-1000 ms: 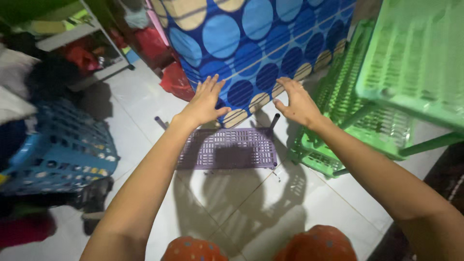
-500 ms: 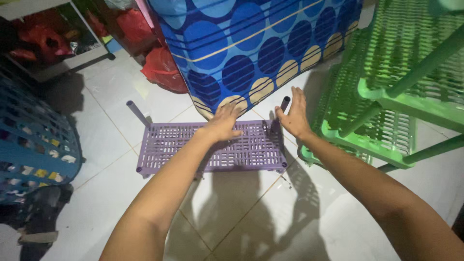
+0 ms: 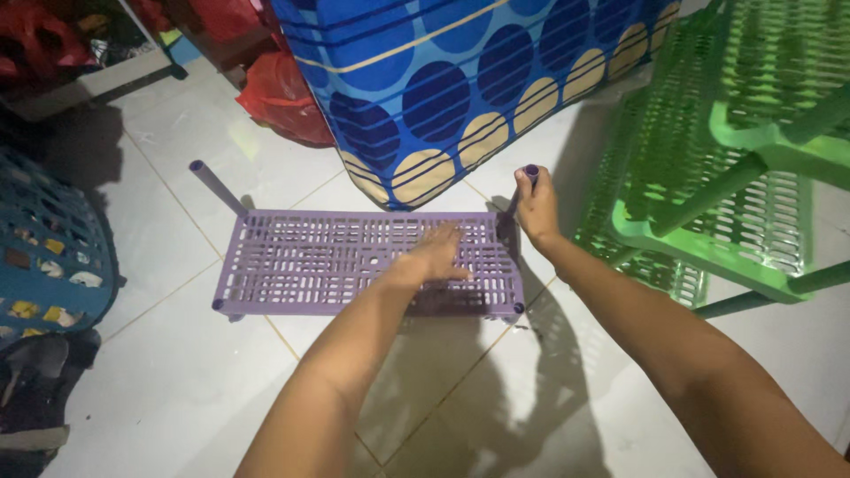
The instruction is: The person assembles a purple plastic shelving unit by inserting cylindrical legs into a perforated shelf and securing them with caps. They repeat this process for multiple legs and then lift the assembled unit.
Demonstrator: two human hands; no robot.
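1. Purple slatted shelf panel (image 3: 354, 261): flat on white floor tiles (image 3: 159, 389), just before the blue dotted fabric bundle (image 3: 460, 80).
2. Left hand (image 3: 436, 257): open, palm pressed on the panel.
3. Right hand (image 3: 537, 208): closed around the purple leg tube (image 3: 524, 184) at the panel's far right corner.
4. Green shelf rack (image 3: 744, 159): right side. Blue basket (image 3: 49, 257): left.

One purple slatted shelf panel (image 3: 354, 261) is lying flat, two purple leg tubes (image 3: 215, 186) are standing up, and two green shelf tiers (image 3: 735, 221) are showing.
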